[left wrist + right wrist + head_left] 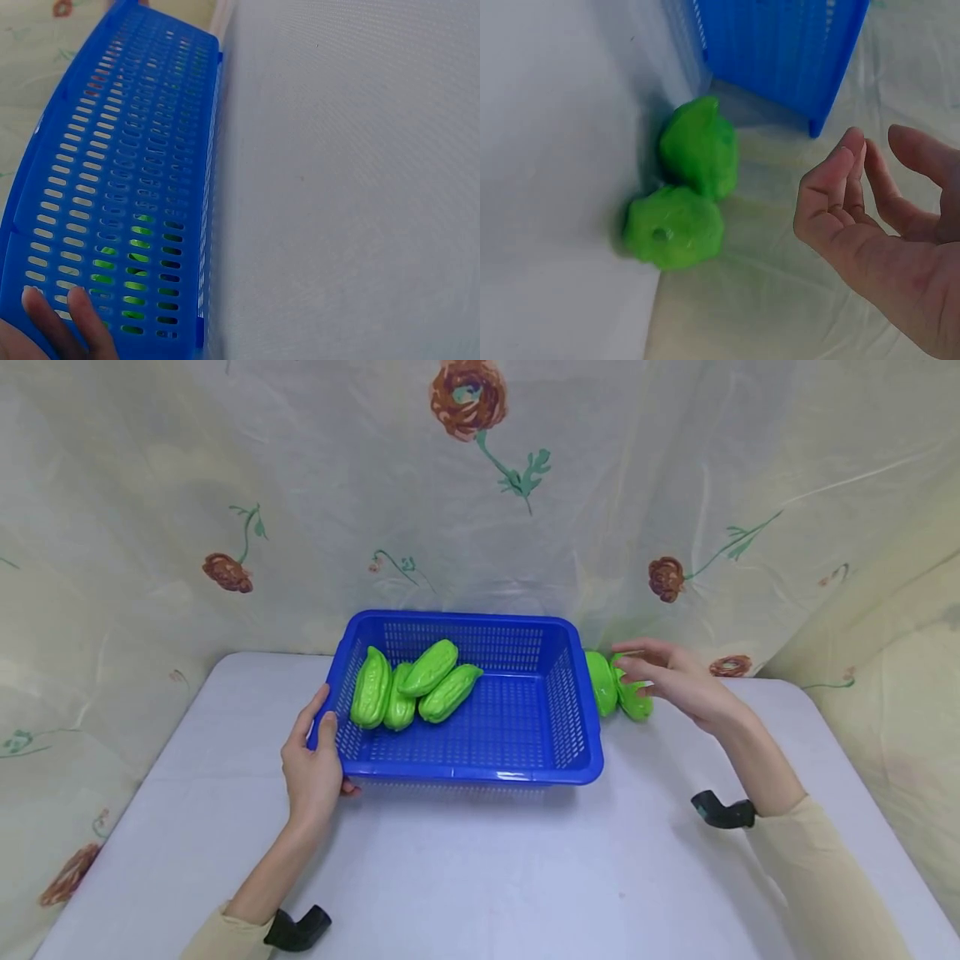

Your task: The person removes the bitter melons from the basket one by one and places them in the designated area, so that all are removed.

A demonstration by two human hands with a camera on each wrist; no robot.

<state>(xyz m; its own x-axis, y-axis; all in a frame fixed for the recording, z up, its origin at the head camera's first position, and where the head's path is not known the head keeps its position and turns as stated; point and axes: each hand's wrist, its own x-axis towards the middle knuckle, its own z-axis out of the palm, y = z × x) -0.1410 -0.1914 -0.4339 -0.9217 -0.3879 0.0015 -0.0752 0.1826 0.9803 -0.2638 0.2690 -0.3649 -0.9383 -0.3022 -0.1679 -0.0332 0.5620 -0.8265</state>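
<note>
A blue slotted plastic basket (pixel 510 718) stands on the white-covered table. Inside it, toward its left side, lie several shiny green bitter melons (pixel 452 693), one partly on top of others. My left hand (pixel 311 777) grips the basket's left end, thumb over the rim; in the left wrist view its fingers (pixel 90 322) lie against the slotted wall. Beyond the basket's right end, two more green bitter melons (pixel 675 229) sit side by side. My right hand (pixel 671 681) hovers beside them with fingers bent and nothing between fingers and thumb.
A pale cloth with printed flowers (pixel 468 397) hangs behind the table and along both sides. The basket stands near the table's back edge. A black wrist mount (pixel 298 929) is on the left wrist, another black mount (pixel 722 811) on the right.
</note>
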